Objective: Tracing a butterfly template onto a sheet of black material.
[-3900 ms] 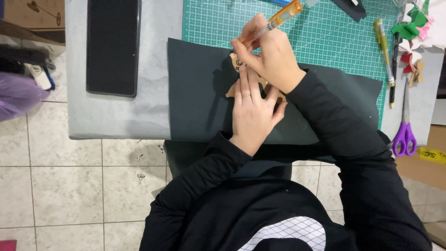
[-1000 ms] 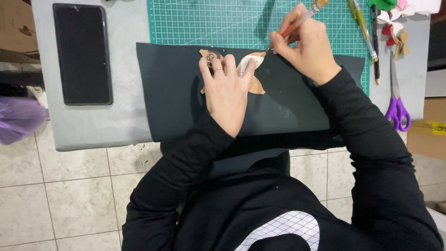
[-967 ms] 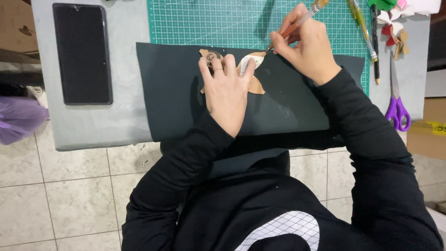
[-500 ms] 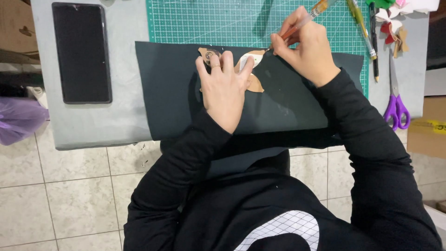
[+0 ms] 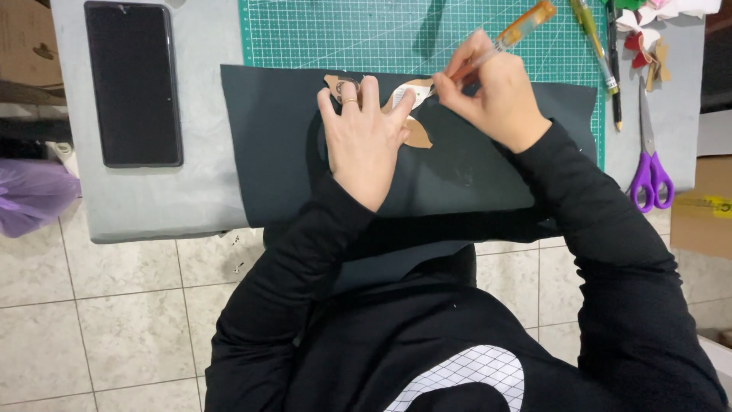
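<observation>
Little has shifted in the last second: the left hand [image 5: 364,145] still presses flat, fingers spread, on the tan template [image 5: 415,133] atop the dark sheet [image 5: 267,152] at the table's near edge, while the right hand [image 5: 496,99] keeps gripping the orange pen [image 5: 518,29], tracing.

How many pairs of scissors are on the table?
1: the purple-handled scissors lie at the table's right edge, right of the green cutting mat. Others may be out of view.

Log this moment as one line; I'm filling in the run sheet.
left hand: flat on tan cutout | right hand: holds orange pen, tip at cutout | under: dark sheet
</observation>
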